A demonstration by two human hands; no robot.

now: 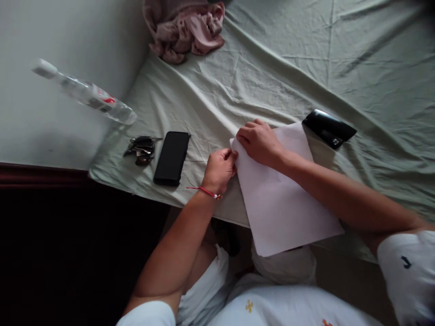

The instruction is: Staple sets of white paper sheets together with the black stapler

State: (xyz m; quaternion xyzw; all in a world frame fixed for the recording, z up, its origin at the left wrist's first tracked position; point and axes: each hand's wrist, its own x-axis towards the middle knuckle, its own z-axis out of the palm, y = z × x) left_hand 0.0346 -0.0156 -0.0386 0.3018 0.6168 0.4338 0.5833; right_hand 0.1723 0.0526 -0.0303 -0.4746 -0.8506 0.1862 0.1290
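A white sheet of paper [285,203] lies tilted on the green cloth, its lower end sticking out past the edge towards my lap. At the paper's left edge, near the upper corner, my left hand [220,170] pinches it between thumb and fingers. My right hand [260,140] reaches across the sheet with curled fingers pressed together at the same far-left corner. Its fingertips are partly hidden. A red string bracelet [209,193] circles my left wrist.
Left of my hands lie a black phone [172,158] and a bunch of keys [142,148]. A plastic bottle [95,97] stands by the wall. To the right of the paper is a glossy black object [328,128]. A crumpled pink cloth [190,29] lies at the back.
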